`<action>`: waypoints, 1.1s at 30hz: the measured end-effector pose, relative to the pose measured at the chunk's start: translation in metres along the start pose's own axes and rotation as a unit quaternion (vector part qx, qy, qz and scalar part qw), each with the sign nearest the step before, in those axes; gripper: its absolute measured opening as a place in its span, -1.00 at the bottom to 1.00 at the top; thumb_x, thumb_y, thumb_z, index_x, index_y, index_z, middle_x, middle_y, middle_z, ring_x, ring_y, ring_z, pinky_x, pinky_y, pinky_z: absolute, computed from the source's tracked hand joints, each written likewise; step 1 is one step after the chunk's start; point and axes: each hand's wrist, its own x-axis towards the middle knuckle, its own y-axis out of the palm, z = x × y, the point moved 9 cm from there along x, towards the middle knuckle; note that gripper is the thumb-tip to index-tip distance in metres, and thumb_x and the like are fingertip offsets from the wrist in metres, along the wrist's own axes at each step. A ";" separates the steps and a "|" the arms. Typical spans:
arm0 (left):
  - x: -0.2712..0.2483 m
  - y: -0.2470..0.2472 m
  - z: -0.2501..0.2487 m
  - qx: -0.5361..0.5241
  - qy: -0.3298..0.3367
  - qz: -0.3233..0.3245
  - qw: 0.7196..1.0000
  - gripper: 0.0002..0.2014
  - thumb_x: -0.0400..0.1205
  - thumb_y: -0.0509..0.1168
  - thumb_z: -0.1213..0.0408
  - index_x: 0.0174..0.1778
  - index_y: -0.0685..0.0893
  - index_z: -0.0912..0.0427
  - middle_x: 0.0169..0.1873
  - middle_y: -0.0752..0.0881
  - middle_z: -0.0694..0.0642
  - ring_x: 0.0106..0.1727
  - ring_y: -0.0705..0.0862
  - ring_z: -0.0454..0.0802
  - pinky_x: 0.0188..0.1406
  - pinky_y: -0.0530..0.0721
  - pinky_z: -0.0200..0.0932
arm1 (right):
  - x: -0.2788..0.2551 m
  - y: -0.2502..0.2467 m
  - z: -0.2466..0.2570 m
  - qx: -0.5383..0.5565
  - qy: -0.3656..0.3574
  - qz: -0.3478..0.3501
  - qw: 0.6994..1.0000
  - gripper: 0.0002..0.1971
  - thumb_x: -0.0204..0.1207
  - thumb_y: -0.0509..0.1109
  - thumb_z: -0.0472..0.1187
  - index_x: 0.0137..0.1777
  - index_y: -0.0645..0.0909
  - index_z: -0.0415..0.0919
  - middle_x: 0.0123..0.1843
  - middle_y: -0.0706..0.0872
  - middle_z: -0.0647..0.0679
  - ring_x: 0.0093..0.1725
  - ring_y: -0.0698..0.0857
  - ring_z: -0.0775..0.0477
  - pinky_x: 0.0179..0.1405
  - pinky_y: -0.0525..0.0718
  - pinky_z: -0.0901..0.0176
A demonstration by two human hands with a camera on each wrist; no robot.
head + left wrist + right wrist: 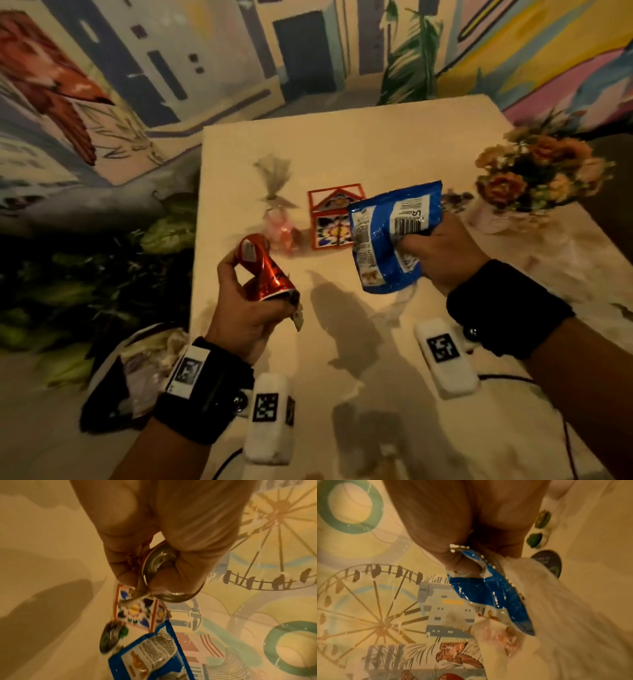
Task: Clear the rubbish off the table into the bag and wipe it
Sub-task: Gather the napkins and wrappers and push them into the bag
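Left hand [246, 308]: fingers curled round a crushed red can [263, 270], held above the near left part of the table [376, 144]. Can dented at the middle, one end tilted toward the far side. In the left wrist view, thumb and fingers [126, 566] wrapped over the can's silver end rim [154, 574]; a small scrap of wrapper [297, 317] also pinched under the same fingers.

Right hand [442, 253]: fingers closed on a blue snack packet [387, 236], gripped at one crumpled edge, held clear of the table top above its middle. Barcode side facing up and toward the head camera. In the right wrist view, packet [488, 595] pinched between thumb and fingers, hanging away from the palm.

Black rubbish bag [109, 387]: at the near left corner of the table, mouth open, pale crumpled material visible inside. Positioned below and left of the left wrist.

On the table, beyond both hands: a small red-framed box with flower tiles [334, 219] near the centre; a pink wrapped favour with a tied top [279, 222] just left of it. A bouquet of orange and peach flowers [537, 171] at the right edge. A round dark lid [547, 562] on the table near the right hand, contents not discernible.

Black bands with white marker blocks on both wrists.
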 end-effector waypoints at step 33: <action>-0.042 -0.455 0.018 0.403 -0.069 -0.207 0.889 0.00 0.08 0.68 0.33 0.36 0.26 -0.14 0.20 0.59 0.07 0.17 0.63 0.06 0.08 0.65 -0.02 | -0.015 0.457 -0.006 -0.141 0.001 0.275 0.951 -0.58 0.51 0.29 -0.51 0.33 0.52 -0.20 0.13 0.60 0.06 0.21 0.58 0.09 0.16 0.49 0.33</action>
